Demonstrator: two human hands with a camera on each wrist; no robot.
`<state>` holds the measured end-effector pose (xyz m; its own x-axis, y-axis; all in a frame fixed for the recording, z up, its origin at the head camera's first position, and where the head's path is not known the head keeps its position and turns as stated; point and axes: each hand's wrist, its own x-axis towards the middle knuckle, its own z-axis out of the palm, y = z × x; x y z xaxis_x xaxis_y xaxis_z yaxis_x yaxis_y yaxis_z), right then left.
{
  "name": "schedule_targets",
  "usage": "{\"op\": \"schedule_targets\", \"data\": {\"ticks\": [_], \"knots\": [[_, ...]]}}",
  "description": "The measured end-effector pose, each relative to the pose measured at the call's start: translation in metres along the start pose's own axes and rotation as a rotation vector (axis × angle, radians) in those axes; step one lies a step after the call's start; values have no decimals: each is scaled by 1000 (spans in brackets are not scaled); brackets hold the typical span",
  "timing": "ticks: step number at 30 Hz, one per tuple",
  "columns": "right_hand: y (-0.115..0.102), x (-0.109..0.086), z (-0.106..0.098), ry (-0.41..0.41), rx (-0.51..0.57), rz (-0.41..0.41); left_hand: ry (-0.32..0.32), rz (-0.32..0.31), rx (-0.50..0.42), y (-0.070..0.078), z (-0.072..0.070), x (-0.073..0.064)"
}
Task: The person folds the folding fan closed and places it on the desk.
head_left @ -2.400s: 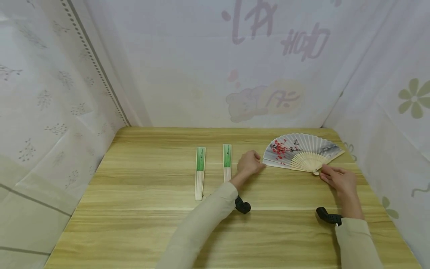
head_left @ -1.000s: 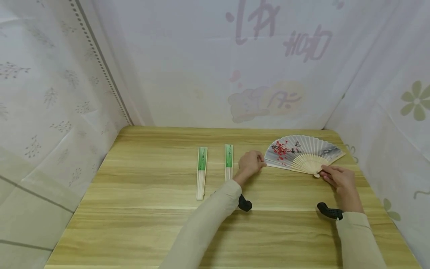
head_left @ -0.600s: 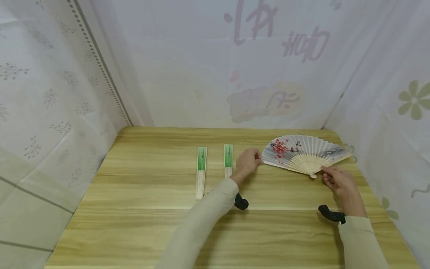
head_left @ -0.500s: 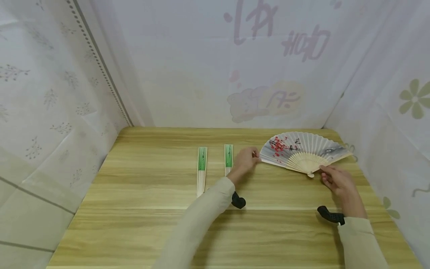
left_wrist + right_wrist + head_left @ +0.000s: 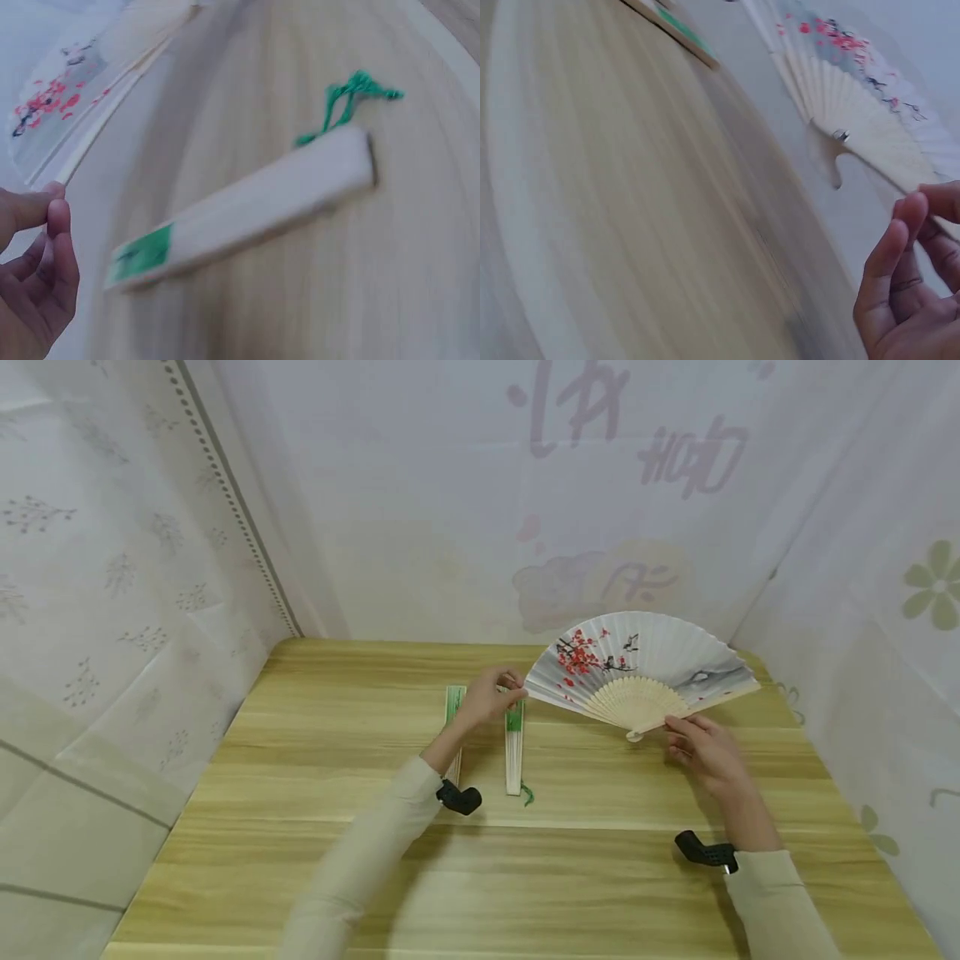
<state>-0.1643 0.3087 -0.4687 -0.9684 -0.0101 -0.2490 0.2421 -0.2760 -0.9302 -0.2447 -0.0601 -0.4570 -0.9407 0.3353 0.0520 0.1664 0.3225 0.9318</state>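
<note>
A spread folding fan point(image 5: 645, 652), white and grey with red blossoms and pale ribs, is held up between both hands over the back of the table. My left hand point(image 5: 491, 695) pinches the tip of its left outer rib. With thumb and fingertips, my right hand point(image 5: 708, 750) pinches the right outer rib near the pivot. Below the left hand lies a folded green fan point(image 5: 513, 752), its green tassel point(image 5: 356, 86) clear in the left wrist view. A second folded green fan point(image 5: 454, 703) lies to its left, partly hidden by the left hand and wrist.
The wooden table point(image 5: 570, 893) has a patterned cloth wall point(image 5: 420, 527) behind it and further cloth at both sides. Black wrist cameras point(image 5: 459, 797) ride on both forearms.
Both hands have lifted the spread fan off the table and carried it left and nearer. The left hand now passes over the folded fans, and the right one's tassel has come into sight.
</note>
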Motion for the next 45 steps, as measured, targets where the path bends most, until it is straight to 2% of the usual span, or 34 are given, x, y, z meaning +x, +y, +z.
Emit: {"op": "schedule_targets", "data": {"ticks": [8, 11, 15, 20, 25, 33, 37, 45], "knots": [[12, 4, 50, -70, -7, -104, 89, -41, -159, -6, -55, -37], [21, 5, 68, -55, -52, -144, 131, -59, -208, -9, -68, -51], [36, 7, 88, 7, -111, -169, 194, -82, -276, -15, -78, -64], [52, 12, 105, 72, -76, -241, 246, -105, -335, -20, -82, -73], [58, 15, 115, 131, -42, -321, 275, -136, -376, -26, -82, -76], [58, 11, 126, 205, -32, -340, 312, -181, -455, -31, -74, -75], [58, 12, 128, 212, -39, -354, 323, -174, -479, -31, -71, -75], [57, 15, 129, 168, -91, -389, 320, -173, -506, -30, -71, -76]]}}
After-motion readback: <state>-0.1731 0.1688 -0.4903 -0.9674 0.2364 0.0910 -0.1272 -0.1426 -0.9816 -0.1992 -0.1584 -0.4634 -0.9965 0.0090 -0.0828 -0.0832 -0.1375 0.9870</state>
